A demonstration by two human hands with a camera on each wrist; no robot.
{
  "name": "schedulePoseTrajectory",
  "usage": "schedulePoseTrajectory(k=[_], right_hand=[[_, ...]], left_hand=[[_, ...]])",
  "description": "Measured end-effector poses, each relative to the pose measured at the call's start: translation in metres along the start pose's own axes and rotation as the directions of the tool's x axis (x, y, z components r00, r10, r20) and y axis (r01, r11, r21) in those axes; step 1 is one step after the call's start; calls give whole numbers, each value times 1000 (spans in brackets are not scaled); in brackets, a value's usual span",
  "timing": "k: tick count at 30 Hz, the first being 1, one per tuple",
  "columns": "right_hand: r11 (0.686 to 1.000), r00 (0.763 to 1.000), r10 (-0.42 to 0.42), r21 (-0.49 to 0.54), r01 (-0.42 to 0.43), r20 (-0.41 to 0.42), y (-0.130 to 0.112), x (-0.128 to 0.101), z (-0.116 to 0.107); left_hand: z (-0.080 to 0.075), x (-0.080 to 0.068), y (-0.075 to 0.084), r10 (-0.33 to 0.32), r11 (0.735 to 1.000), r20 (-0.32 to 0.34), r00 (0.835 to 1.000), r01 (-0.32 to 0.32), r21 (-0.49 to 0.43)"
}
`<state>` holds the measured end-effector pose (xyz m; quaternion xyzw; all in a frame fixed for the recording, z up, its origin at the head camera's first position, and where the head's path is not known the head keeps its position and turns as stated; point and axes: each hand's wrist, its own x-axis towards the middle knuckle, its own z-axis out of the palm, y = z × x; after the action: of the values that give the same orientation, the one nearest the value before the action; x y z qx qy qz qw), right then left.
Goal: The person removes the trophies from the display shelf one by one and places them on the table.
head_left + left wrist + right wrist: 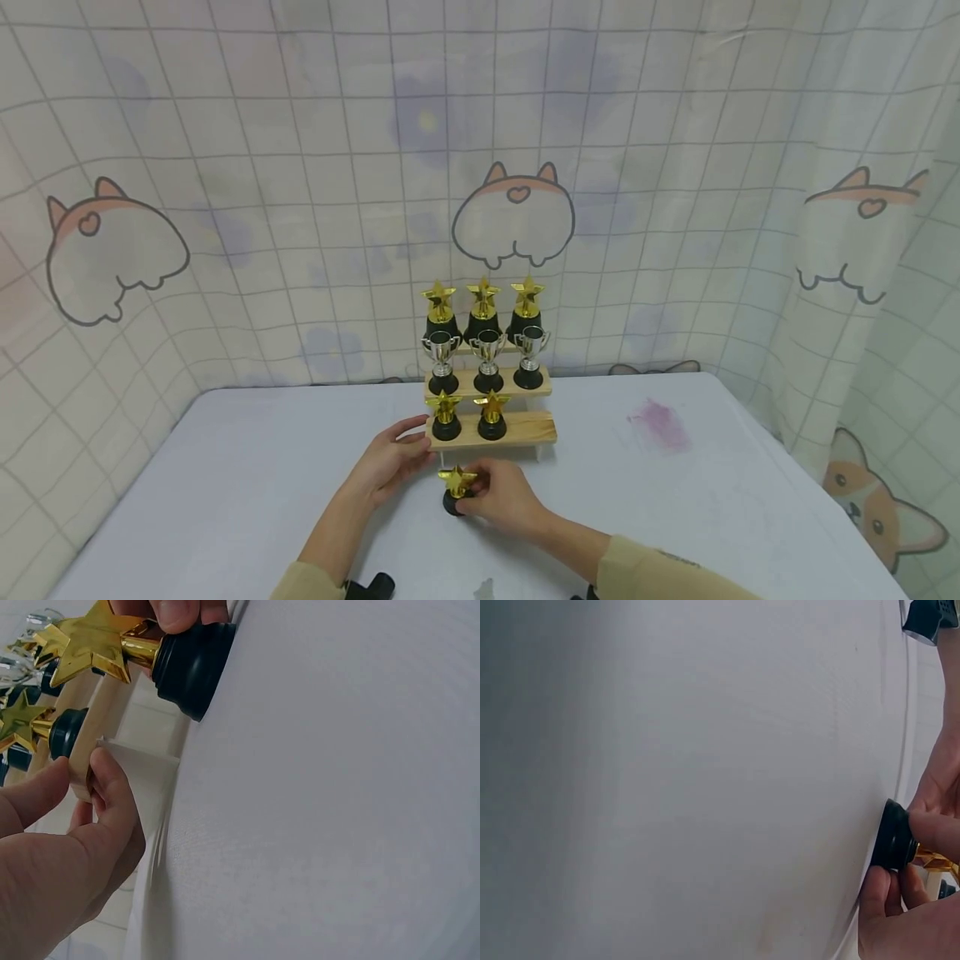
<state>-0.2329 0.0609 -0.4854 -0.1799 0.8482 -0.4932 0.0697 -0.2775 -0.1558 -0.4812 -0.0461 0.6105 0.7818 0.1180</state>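
My right hand holds a small gold star trophy by its black base, just in front of a tiered wooden display stand. In the right wrist view, thumb and fingers pinch that black base at or close to the tabletop. My left hand grips the left end of the lowest shelf; the left wrist view shows the thumb above the board and fingers beneath it. Two gold star trophies stand on that shelf, left and middle. Silver cups line the middle tier, and taller star trophies the top one.
A white-covered table carries the stand near its back edge. Behind hangs a grid-patterned curtain with cartoon animals. A pinkish stain marks the cloth at right. Black wrist devices show at the front edge.
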Motion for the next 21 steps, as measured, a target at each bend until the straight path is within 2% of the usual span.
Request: schedulePoseTrajectory(k=[9,21], right_hand=[[1000,1000,2,-4,-2,-9,-3,7,6],[999,1000,2,-46,-2,-7,-5,16,8]], left_hand=[[0,-1,-1,-10,1000,-4,1000,10,14],[-1,1,-2,11,1000,19,1000,-11,21]])
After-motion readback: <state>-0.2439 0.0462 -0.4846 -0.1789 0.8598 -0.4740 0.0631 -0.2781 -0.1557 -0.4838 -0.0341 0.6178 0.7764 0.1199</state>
